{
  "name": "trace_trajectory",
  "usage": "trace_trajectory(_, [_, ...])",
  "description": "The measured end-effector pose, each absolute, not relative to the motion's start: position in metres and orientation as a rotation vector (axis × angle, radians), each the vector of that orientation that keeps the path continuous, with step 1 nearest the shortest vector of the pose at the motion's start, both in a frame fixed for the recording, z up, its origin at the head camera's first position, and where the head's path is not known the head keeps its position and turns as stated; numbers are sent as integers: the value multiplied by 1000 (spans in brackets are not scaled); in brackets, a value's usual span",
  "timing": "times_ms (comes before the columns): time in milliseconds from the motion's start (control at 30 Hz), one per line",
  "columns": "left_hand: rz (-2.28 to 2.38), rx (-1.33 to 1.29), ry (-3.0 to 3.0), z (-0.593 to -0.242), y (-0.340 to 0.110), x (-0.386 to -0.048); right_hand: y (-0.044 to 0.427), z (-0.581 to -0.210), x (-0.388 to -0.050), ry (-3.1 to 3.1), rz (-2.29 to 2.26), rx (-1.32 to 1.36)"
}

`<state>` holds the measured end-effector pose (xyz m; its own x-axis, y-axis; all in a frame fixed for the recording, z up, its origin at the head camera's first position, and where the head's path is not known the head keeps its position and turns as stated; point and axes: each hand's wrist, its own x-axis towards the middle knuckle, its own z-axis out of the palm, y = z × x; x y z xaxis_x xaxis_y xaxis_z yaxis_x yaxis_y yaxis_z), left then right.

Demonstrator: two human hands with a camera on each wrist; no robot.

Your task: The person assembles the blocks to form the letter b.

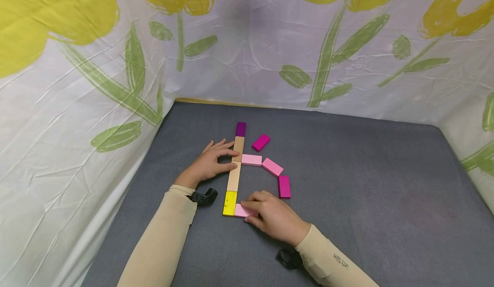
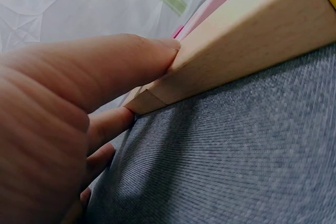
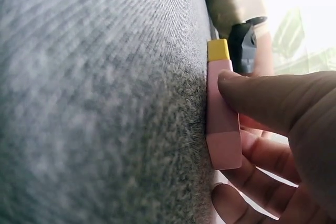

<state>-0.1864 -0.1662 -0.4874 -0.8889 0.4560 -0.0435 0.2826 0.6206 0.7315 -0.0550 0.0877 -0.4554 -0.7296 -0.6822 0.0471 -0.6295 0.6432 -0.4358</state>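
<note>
A pale pink block (image 1: 242,211) lies on the grey cloth, its end against the yellow block (image 1: 230,203). My right hand (image 1: 278,216) pinches this pink block between thumb and fingers; the right wrist view shows the thumb (image 3: 257,95) on its side. Two natural wood blocks, the upper (image 1: 239,143) and lower (image 1: 233,179), run in a line above the yellow one, with a dark purple block (image 1: 241,129) at the top. My left hand (image 1: 208,162) rests its thumb and index finger on the wood blocks near their joint, fingers extended.
From the wood line, a pink block (image 1: 252,160), a tilted pink block (image 1: 272,167) and a magenta block (image 1: 284,187) curve rightward. Another magenta block (image 1: 261,142) lies apart above them. Flower-printed white cloth (image 1: 247,55) stands behind the grey table (image 1: 366,184).
</note>
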Motion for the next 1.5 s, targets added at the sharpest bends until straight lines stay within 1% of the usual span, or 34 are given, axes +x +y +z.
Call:
trace_trajectory(267, [1091, 593, 2622, -487, -168, -186, 90, -450, -58, 2745, -655, -1015])
trace_trajectory(533, [1069, 578, 2627, -486, -169, -188, 103, -437, -75, 2826, -739, -942])
trace_trajectory(833, [1093, 581, 2627, -488, -165, -188, 116, -419, -104, 2915, -756, -893])
trace_trajectory(933, [1090, 585, 2630, -489, -163, -188, 119, -410, -116, 2930, -733, -855])
trace_trajectory(1067, [1099, 579, 2633, -489, -164, -188, 122, -402, -134, 2938, -694, -868])
trace_trajectory(1500, [1133, 582, 2615, -485, -164, -186, 116, -405, -183, 2928, -613, -984])
